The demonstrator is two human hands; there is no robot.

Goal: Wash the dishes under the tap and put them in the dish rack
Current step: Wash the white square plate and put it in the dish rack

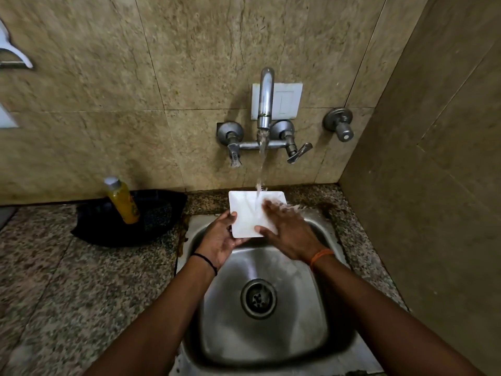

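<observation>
at the centre of the frame, just above the sink basin, a white rectangular plate (249, 215) is held tilted up toward the camera, directly under the stream of water (261, 169) that falls from the tap (265, 99). the plate is placed there, by judgement, so that the water strikes its upper edge and runs down across its face. it is gripped at its lower left corner by the left hand (221, 240), whose thumb is laid on the front face while the other fingers are curled behind the plate and mostly hidden; this grip appears chosen to keep the face free. the right hand (287, 230) is laid flat on the plate's right side, its fingers (273, 208) straight and slightly spread, with the thumb stretched along the lower edge, as suits rubbing the surface. the fingertips toward the right are blurred by water and motion, so their exact contact cannot be told.

below the hands the steel sink (306, 337) is seen, with water splashing at its drain (259, 298). at the left of the frame a yellow bottle (122, 200) is leaned in a dark cloth-like or bag-like object (151, 221) on the speckled counter (67, 280); what that object is cannot be made out. a white switch plate (287, 100) is partly covered by the tap spout. no dish rack is clearly visible; pale shapes at the upper left edge (10, 54) are cut off and cannot be identified. whether the plate is already clean cannot be told.
</observation>
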